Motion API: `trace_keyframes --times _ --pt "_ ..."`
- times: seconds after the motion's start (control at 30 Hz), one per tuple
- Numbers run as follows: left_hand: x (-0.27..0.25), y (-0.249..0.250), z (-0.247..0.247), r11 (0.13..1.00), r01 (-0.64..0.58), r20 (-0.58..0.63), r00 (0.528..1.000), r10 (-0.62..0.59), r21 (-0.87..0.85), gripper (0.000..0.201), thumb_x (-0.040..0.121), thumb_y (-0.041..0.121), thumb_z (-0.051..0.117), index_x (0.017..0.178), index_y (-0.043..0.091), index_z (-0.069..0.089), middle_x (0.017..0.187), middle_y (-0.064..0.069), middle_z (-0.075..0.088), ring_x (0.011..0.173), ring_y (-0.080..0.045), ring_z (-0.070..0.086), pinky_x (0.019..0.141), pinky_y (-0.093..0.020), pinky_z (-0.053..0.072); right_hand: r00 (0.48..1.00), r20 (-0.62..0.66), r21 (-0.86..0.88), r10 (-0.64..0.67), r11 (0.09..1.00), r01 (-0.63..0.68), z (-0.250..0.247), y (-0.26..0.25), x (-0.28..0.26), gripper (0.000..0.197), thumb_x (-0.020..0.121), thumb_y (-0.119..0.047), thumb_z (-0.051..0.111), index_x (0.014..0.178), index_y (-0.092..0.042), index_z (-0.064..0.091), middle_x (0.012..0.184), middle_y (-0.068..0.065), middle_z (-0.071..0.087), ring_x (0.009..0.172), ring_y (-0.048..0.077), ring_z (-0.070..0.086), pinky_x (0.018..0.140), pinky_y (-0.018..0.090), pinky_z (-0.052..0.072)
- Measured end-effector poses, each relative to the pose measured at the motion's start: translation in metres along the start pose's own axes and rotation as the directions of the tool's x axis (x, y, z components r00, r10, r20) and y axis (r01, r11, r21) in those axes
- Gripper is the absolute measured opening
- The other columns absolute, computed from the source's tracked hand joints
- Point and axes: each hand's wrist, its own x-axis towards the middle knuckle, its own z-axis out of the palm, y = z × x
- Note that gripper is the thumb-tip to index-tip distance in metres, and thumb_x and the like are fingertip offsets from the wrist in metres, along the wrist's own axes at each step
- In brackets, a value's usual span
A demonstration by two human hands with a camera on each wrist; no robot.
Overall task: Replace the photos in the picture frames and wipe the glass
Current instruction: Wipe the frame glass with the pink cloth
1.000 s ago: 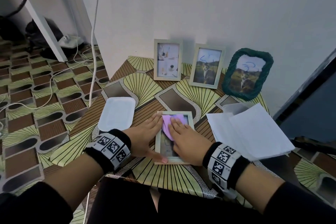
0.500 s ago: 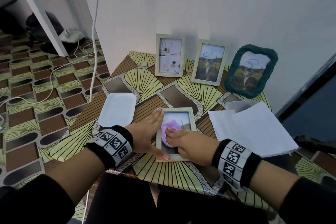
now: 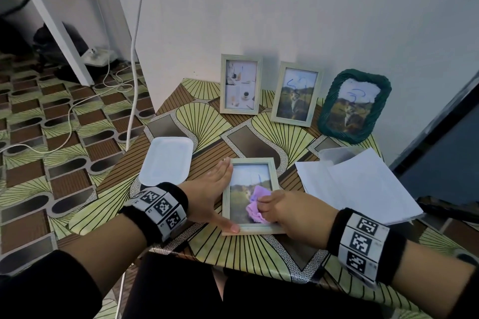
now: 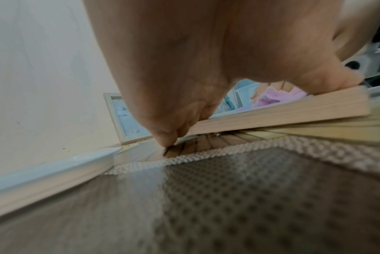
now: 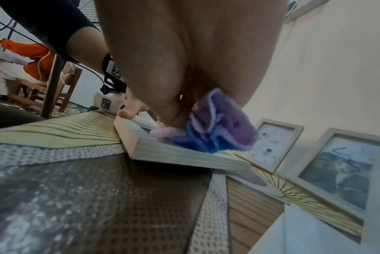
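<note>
A pale wooden picture frame (image 3: 250, 162) lies flat on the table near its front edge, with a landscape photo under the glass. My left hand (image 3: 210, 191) lies along the frame's left side with straight fingers, thumb on the lower left corner. My right hand (image 3: 287, 208) bunches a purple cloth (image 3: 256, 204) in curled fingers and presses it on the lower part of the glass. The right wrist view shows the cloth (image 5: 219, 123) gathered under the fingers on the frame (image 5: 184, 154). In the left wrist view the frame's edge (image 4: 282, 110) runs under my thumb.
Three upright frames lean on the wall: a pale one (image 3: 239, 84), a second pale one (image 3: 296, 93) and a green woven one (image 3: 353, 105). A white lid (image 3: 167, 160) lies left of my hands. White paper sheets (image 3: 363, 186) and a clear box lie on the right.
My right hand has drawn the purple cloth down the glass from the frame's top toward its lower edge, with its fingers now curled. The left hand stays on the frame's left side.
</note>
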Motion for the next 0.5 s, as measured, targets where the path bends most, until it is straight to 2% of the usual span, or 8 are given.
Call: trace_keyframes --times 0.1,0.2,0.3,0.4,0.5 --pt "0.000 -0.001 0.000 1.000 -0.008 0.002 1.000 0.008 0.002 0.143 0.065 0.081 0.063 0.145 0.012 -0.034 0.151 -0.001 -0.043 0.140 -0.010 -0.034 0.123 -0.034 -0.005 0.998 0.000 -0.059 0.069 0.996 -0.069 0.004 0.003 0.006 0.038 0.097 -0.007 0.040 0.128 -0.013 0.061 0.137 0.000 0.055 0.126 0.019 0.049 0.108 0.034 0.036" --pt "0.000 -0.001 0.000 1.000 -0.017 0.004 1.000 0.017 -0.004 0.143 0.065 0.081 0.062 0.145 0.013 -0.035 0.150 0.000 -0.044 0.140 -0.010 -0.035 0.122 -0.032 -0.006 0.987 0.031 -0.051 0.155 0.987 -0.153 0.003 0.009 0.015 0.044 0.099 -0.007 0.039 0.142 -0.013 0.047 0.147 0.002 0.046 0.131 0.021 0.046 0.110 0.036 0.035" --pt "-0.001 -0.001 0.000 1.000 -0.018 0.007 1.000 0.018 -0.015 0.143 0.066 0.080 0.063 0.144 0.013 -0.036 0.149 0.000 -0.046 0.139 -0.010 -0.036 0.123 -0.033 -0.006 0.967 0.074 -0.040 0.243 0.970 -0.241 -0.008 0.017 0.025 0.050 0.098 -0.005 0.039 0.147 -0.013 0.038 0.153 0.005 0.039 0.134 0.025 0.044 0.110 0.038 0.036" --pt "-0.001 -0.001 0.000 1.000 -0.018 0.006 1.000 0.018 -0.017 0.143 0.065 0.080 0.063 0.144 0.014 -0.036 0.148 0.001 -0.046 0.139 -0.009 -0.036 0.123 -0.035 -0.005 0.941 0.133 -0.013 0.311 0.950 -0.312 -0.020 0.021 0.041 0.062 0.096 -0.002 0.042 0.154 -0.012 0.023 0.161 0.006 0.025 0.141 0.026 0.037 0.113 0.041 0.035" --pt "-0.001 0.000 -0.001 1.000 -0.020 0.004 1.000 0.020 -0.017 0.143 0.065 0.080 0.064 0.145 0.015 -0.035 0.148 0.002 -0.046 0.139 -0.009 -0.036 0.123 -0.035 -0.003 0.941 0.109 0.064 0.321 0.942 -0.329 -0.026 0.023 0.050 0.055 0.098 -0.004 0.043 0.152 -0.011 0.032 0.163 0.005 0.020 0.143 0.025 0.035 0.114 0.038 0.033"
